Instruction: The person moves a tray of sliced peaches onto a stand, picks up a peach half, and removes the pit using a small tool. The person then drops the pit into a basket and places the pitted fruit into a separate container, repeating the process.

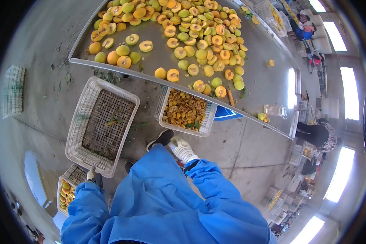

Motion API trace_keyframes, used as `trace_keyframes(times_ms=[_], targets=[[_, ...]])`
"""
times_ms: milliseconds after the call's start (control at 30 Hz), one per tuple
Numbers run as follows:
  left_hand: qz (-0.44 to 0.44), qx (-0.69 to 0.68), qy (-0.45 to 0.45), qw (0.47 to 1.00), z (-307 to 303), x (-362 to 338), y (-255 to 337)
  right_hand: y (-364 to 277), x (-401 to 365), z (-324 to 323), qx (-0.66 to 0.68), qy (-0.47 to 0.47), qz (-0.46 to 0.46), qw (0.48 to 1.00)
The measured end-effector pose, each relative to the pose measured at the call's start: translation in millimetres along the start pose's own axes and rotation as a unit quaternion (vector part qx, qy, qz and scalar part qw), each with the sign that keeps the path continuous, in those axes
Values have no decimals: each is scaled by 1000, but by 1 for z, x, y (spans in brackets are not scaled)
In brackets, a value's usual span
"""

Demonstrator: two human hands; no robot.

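My left hand (91, 174), in a pale glove, closes on the near rim of a large white plastic crate (72, 140). The crate stands tilted in view, with a few leaves and bits on its dirty slatted bottom. My right hand (182, 149), in a white striped glove, hangs beside my knee and touches no crate; its fingers look loosely apart. Ahead of it, under the table edge, a smaller white crate (209, 118) holds fruit pits or scraps. Halved and whole yellow-green apricots or peaches (205, 40) lie heaped on the metal table (150, 61).
A crate of fruit (61, 203) stands behind my left hand. Another white crate (14, 91) is at far left. A clear jar (275, 110) and a wooden-handled tool (230, 96) lie on the table. A person (323, 136) bends over at right, near stacked crates (274, 199).
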State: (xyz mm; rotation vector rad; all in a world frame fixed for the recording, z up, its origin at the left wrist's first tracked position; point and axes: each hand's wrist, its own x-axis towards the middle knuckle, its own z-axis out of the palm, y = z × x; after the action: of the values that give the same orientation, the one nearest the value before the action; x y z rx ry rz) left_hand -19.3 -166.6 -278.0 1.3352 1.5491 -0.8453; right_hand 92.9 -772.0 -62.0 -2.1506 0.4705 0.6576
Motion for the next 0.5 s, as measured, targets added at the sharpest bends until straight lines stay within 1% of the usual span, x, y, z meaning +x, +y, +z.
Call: trace_keyframes(times_ms=[67,100,133,167,233,300,367,400,467,500], targets=[[98,-16,51,994,-6,-45,29,40,21,-46,16,118,-15,993],[130,-19,60,990,-3,-70,48,62,37,-72,21,174,-28,984],[164,-26,64,984,-1,-91,66,66,47,-107,54,216,-10,975],[178,-30,54,982,5,-105,83,67,60,-143,86,258,7,962],[213,-37,31,976,16,-121,123,107,107,-183,179,382,-47,905],[337,-15,38,940,41,-137,163,97,129,-254,21,343,93,935],[451,3,37,892,76,-158,197,122,162,-285,-128,375,129,909],[462,33,45,885,100,-189,217,116,169,-299,-150,330,173,916],[475,46,17,879,150,-258,254,124,187,-299,-215,195,238,927],[481,51,3,875,173,-281,272,126,195,-300,-246,125,266,923]])
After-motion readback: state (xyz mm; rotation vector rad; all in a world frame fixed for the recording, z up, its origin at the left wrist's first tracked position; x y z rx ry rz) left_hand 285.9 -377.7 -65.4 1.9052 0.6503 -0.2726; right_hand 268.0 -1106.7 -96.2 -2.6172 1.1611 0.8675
